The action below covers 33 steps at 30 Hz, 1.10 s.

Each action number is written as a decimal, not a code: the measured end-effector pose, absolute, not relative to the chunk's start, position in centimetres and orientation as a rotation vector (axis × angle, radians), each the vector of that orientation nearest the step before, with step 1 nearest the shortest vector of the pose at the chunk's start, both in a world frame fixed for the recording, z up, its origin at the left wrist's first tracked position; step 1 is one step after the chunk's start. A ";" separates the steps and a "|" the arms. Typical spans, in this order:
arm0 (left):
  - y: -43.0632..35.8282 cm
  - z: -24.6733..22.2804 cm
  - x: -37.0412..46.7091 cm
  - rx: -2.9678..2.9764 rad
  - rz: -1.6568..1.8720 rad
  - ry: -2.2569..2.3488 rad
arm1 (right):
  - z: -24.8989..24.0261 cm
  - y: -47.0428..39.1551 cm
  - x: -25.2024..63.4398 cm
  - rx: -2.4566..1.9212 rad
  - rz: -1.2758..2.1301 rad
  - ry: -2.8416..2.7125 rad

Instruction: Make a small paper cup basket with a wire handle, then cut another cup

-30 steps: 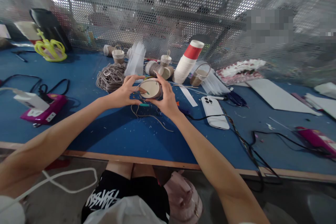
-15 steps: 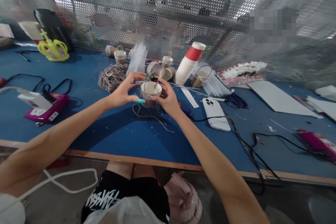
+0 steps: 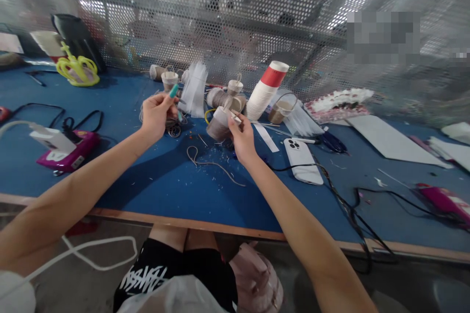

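A right hand (image 3: 244, 141) is grasping a small handled cup (image 3: 218, 126) near its rim, holding it tilted over the blue table (image 3: 147, 193). Beside the cord bundle (image 3: 174, 131), the left hand (image 3: 155, 116) is curling its fingers, contents unclear. Probably light and crushable, the cup is inviting a gentle rim pinch.

Table (image 3: 147, 200), mid-frame, before mesh screen (image 3: 242, 34). On table: crown (image 3: 79, 75), upper left; power strip (image 3: 83, 149), left, before crown; cup stack (image 3: 262, 95), upper centre; phone (image 3: 304, 162), right of centre; loose cord (image 3: 216, 165), centre. Basket (image 3: 217, 126): centre, in right hand (image 3: 243, 138).
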<state>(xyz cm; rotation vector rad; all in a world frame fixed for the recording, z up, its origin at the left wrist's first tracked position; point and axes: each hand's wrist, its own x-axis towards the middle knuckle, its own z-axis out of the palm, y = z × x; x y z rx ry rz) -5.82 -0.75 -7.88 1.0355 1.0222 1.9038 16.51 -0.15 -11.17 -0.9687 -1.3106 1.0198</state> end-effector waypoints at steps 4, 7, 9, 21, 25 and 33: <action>-1.2 -8.8 -5.1 1.079 1.662 1.144 | -11.6 0.0 16.5 -1.040 0.725 -1.397; -1.7 -9.3 -4.5 1.175 1.537 1.209 | -11.7 -0.3 16.0 -1.111 0.505 -1.519; -2.0 -9.4 -4.1 1.205 1.477 1.245 | -11.7 -0.4 15.5 -1.150 0.387 -1.559; -2.6 -10.2 -3.3 1.316 1.433 1.199 | -11.6 -1.7 13.6 -1.393 0.437 -1.417; -2.9 -10.2 -3.5 1.364 1.486 1.298 | -11.1 -2.3 13.4 -1.430 0.471 -1.407; -2.9 -11.3 -3.2 1.408 1.521 1.121 | -11.3 -2.5 14.3 -1.404 0.410 -1.470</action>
